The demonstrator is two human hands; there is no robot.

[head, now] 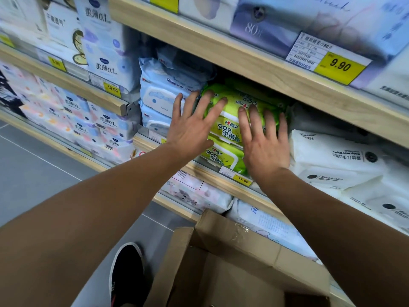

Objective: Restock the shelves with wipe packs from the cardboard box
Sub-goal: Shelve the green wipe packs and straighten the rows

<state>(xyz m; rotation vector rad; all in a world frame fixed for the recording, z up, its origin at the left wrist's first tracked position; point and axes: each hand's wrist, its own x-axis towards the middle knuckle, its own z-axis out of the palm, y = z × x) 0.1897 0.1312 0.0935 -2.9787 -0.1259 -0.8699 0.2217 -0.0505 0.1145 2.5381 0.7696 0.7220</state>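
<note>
Both hands lie flat against the green packs stacked at the centre of the frame, on the middle shelf. The left hand spreads its fingers wide across the stack's left end, straight and relaxed, gripping nothing. The right hand presses with straight fingers on the stack's right half, likewise holding nothing. This looks like a push: open palms spread the load over the soft wrappers, so the packs slide back as one block instead of buckling, and square up between the blue packs at their left and the white packs at their right.

The green packs lie flat, one on another, their long axis running along the shelf from lower left to upper right of the frame. The printed fronts of the lower two face out toward the aisle; the top pack seems turned round, its print upside down, though blur makes this uncertain.

The cardboard box stands open at the bottom centre, below the shelf edge; its contents are out of view. A price tag sits on the shelf lip under the stack.
</note>
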